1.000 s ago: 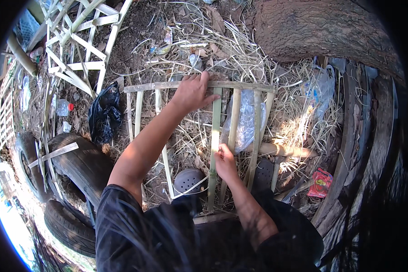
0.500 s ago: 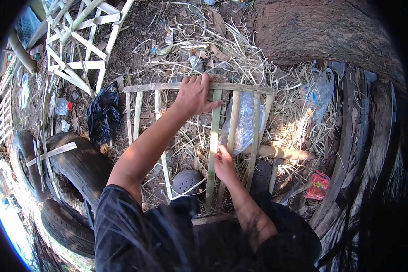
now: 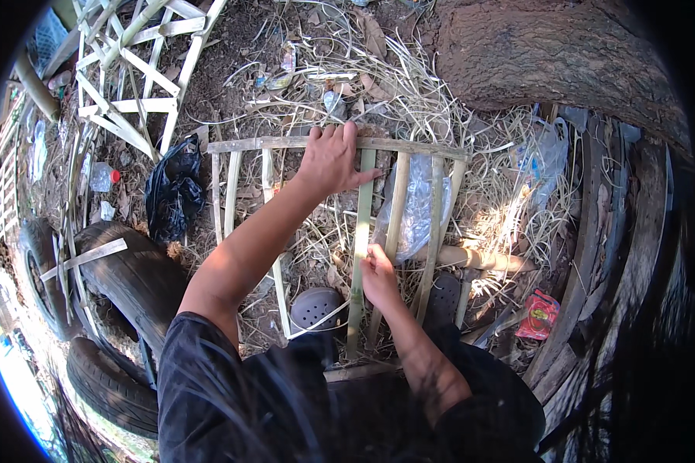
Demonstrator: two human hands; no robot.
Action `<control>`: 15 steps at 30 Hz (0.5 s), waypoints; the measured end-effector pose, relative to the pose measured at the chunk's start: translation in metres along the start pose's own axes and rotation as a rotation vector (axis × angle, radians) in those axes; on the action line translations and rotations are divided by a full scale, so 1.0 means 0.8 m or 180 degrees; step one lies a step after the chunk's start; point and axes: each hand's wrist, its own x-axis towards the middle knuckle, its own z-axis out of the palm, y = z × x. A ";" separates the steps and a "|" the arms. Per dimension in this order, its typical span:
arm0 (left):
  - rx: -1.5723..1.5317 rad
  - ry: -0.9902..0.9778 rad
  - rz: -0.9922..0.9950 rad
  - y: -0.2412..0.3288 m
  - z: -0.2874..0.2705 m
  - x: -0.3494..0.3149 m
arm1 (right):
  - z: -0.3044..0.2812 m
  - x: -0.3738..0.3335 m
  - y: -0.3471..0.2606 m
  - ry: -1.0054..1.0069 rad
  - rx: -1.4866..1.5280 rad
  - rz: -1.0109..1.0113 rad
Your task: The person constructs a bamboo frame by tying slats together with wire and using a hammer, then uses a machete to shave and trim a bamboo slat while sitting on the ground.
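Note:
A ladder-like bamboo frame (image 3: 286,143) stands before me, its long crossbar at the far side and several slats running toward my body. The fingers of my left hand (image 3: 328,160) are curled over that crossbar, the thumb stretched to the right across the top of a greenish bamboo slat (image 3: 362,224). Lower down, my right hand (image 3: 380,279) is closed on the same slat, its thumb and fingers pinching the edge. The slat's upper end meets the crossbar. Its lower end comes down between my feet, near another bar partly hidden by my clothes.
Bamboo shavings (image 3: 409,69) litter the ground. Old tyres (image 3: 128,270) and a black plastic bag (image 3: 175,189) lie to the left, below a bamboo lattice (image 3: 143,106). A thick log (image 3: 556,54) lies at the far right. Grey clogs (image 3: 315,307) are on my feet.
The view has shifted very slightly. Both hands keep their hold on the bamboo frame, with no clear movement of the slat.

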 end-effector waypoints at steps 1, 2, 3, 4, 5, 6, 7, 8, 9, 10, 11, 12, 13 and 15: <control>0.0002 -0.0002 -0.0007 -0.002 0.001 -0.001 | 0.002 0.000 -0.003 -0.0007 0.0000 0.0001; 0.0023 0.0016 -0.0012 -0.004 0.002 -0.002 | 0.002 -0.001 -0.006 -0.0030 0.0014 0.0020; 0.0037 0.0037 -0.0007 -0.003 0.001 -0.002 | 0.002 -0.001 -0.009 -0.0041 0.0029 0.0038; 0.0034 0.0038 -0.0005 -0.003 0.001 -0.002 | 0.000 -0.001 -0.008 -0.0037 0.0027 0.0039; 0.0021 0.0000 -0.0025 -0.003 0.000 -0.002 | -0.002 0.000 -0.006 -0.0173 -0.0065 0.0117; 0.0006 -0.0037 -0.0039 -0.001 -0.001 -0.001 | -0.004 0.001 -0.003 -0.0302 -0.0158 0.0193; 0.0001 -0.0033 -0.0032 0.000 -0.002 -0.001 | -0.004 0.002 0.001 -0.0294 -0.0160 0.0192; 0.0000 -0.0065 -0.0030 0.001 -0.003 0.000 | -0.003 0.001 0.005 -0.0159 -0.0043 0.0127; 0.0005 -0.0099 -0.0038 0.001 -0.003 0.000 | -0.001 0.001 0.005 -0.0037 0.0076 0.0062; 0.0006 -0.0098 -0.0041 0.001 -0.004 -0.001 | -0.002 0.001 0.004 -0.0040 0.0075 0.0060; 0.0011 -0.0107 -0.0061 0.001 -0.004 -0.001 | -0.004 0.001 0.004 -0.0132 -0.0044 0.0064; 0.0016 -0.0119 -0.0083 0.000 -0.003 -0.001 | -0.006 0.001 0.001 -0.0225 -0.0163 0.0070; 0.0017 -0.0119 -0.0086 0.000 -0.002 -0.002 | -0.007 0.001 -0.002 -0.0228 -0.0164 0.0070; 0.0072 -0.0037 -0.0068 -0.001 -0.001 -0.002 | -0.010 0.000 -0.007 -0.0320 -0.0110 0.0088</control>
